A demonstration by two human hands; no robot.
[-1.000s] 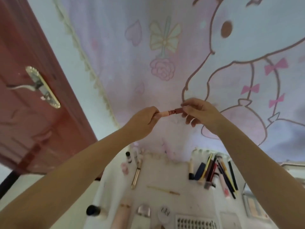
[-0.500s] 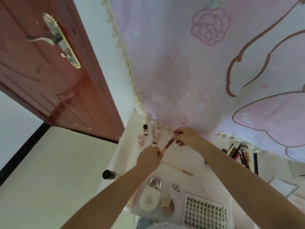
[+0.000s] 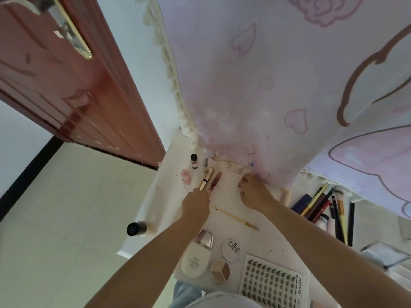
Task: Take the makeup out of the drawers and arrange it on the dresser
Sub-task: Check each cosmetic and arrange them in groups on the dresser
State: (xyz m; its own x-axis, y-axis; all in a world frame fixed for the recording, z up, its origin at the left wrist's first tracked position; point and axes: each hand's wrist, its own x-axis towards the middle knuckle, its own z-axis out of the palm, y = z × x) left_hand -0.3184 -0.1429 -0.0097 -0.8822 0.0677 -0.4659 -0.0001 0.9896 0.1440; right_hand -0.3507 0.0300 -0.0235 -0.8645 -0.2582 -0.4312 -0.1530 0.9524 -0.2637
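On the white dresser top [image 3: 225, 197] my left hand [image 3: 195, 206] grips the near end of a pink-brown lip tube [image 3: 216, 180], which lies flat beside a gold tube [image 3: 206, 178]. My fingers are hidden behind the back of the hand. My right hand [image 3: 255, 193] rests on the dresser to the right with loosely curled fingers and holds nothing. Behind the tubes stand a small black-capped bottle [image 3: 194, 161], a silver tube [image 3: 205, 161] and a pink jar [image 3: 185, 175]. No drawer is in view.
A thin brush [image 3: 235, 218], a white bottle [image 3: 196, 258], a round compact [image 3: 231, 250], a three-shade palette [image 3: 220, 271] and a lash tray [image 3: 271, 285] lie near me. Pencils [image 3: 322, 205] are bunched at the right. A black-capped bottle [image 3: 135, 228] stands at the left edge. A red door [image 3: 66, 85] stands left.
Both hands came down from in front of the pink fabric to the dresser. My right hand let go of the lip tube, and my left hand laid it beside the gold tube.
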